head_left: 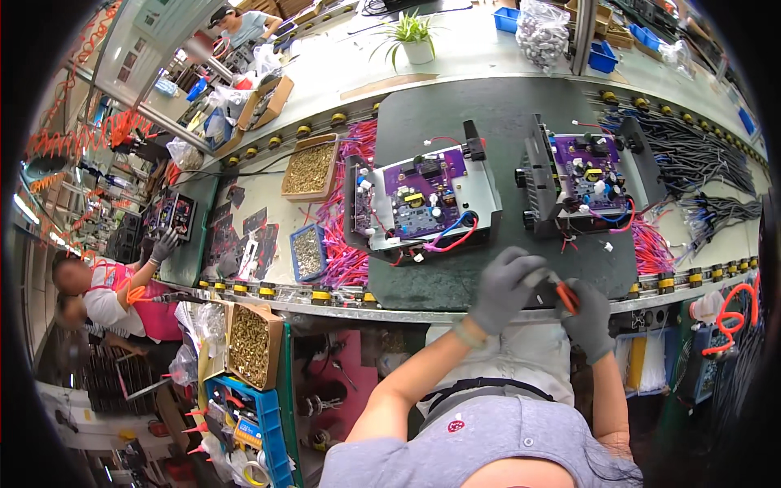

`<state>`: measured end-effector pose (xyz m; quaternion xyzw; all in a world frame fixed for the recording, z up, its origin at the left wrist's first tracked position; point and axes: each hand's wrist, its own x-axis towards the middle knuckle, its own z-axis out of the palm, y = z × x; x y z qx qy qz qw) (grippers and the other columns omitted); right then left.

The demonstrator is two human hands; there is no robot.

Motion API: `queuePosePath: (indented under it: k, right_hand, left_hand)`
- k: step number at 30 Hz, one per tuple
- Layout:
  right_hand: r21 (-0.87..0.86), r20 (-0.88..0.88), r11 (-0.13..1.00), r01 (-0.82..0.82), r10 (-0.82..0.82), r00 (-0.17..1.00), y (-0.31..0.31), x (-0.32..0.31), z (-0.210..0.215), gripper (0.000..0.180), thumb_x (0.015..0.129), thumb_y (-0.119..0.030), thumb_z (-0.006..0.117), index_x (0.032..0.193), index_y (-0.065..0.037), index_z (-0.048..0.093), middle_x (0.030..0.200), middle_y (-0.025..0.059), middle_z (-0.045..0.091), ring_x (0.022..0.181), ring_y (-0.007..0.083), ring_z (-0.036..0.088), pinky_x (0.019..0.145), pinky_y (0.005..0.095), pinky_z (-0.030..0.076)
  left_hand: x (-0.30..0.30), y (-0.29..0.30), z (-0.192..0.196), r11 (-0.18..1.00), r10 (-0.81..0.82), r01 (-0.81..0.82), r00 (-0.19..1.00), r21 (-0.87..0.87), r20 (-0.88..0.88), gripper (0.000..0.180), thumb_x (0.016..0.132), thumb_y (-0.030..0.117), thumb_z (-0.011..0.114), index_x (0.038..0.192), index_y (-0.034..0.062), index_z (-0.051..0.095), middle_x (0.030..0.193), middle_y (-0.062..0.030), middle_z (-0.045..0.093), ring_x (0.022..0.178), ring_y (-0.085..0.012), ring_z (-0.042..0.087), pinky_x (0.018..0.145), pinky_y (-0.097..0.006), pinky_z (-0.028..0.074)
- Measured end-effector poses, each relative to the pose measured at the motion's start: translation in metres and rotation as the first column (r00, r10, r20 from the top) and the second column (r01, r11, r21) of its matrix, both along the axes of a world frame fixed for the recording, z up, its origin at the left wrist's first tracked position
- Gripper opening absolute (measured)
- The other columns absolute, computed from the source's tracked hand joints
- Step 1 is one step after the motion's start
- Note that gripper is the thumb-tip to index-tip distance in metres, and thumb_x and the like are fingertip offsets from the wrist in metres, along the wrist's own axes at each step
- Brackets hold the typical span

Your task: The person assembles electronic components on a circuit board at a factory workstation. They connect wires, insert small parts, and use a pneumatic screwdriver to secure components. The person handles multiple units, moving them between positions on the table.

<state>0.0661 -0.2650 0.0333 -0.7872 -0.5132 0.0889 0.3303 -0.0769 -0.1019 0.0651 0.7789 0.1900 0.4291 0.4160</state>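
Note:
Both hands wear grey gloves and meet just above the near edge of the dark green work board (439, 285). My right hand (589, 319) is closed around a small tool with orange-and-black handles (566, 298), perhaps cutters or pliers. Its working end is too blurred to make out. My left hand (503, 291) is closed with its fingertips toward that tool; whatever they pinch is hidden. Beyond the hands lie two open device housings. The left housing (480, 183) and the right housing (540, 175) hold purple circuit boards (416, 195) with red and blue wires.
Pink-red wire bundles (346, 236) and black cables (700, 154) flank the board. A cardboard tray of brass screws (309, 168) and a blue tray of small parts (307, 252) stand left. A potted plant (418, 50) stands at the back. A co-worker (122, 297) works at far left.

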Motion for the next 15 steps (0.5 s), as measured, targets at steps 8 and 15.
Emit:
queuePosePath:
  k: [8, 15]
  right_hand:
    - [0.123, 0.038, 0.969, -0.216, 0.213, 0.976, 0.11, -0.075, 0.02, 0.059, 0.062, -0.015, 0.078, 0.118, -0.01, 0.06, 0.108, 0.0133, 0.062, 0.1, 0.0361, 0.06, 0.083, 0.0465, 0.05]
    - [0.103, -0.072, 0.975, -0.197, 0.205, 0.976, 0.136, -0.102, 0.024, 0.06, 0.064, -0.018, 0.081, 0.12, -0.01, 0.061, 0.108, 0.0146, 0.063, 0.095, 0.037, 0.063, 0.08, 0.0468, 0.053]
  left_hand:
    - [-0.115, 0.015, -0.044, 0.61, 0.388, -0.366, 0.911, -0.702, -0.139, 0.02, 0.094, 0.02, 0.067, 0.105, 0.0034, 0.071, 0.082, -0.0007, 0.066, 0.059, -0.004, 0.053, 0.052, -0.02, 0.042]
    - [-0.132, 0.019, -0.032, 0.451, 0.382, -0.299, 0.916, -0.841, -0.121, 0.022, 0.096, 0.019, 0.063, 0.109, 0.0029, 0.068, 0.079, -0.0021, 0.065, 0.057, -0.0053, 0.053, 0.05, -0.02, 0.043]
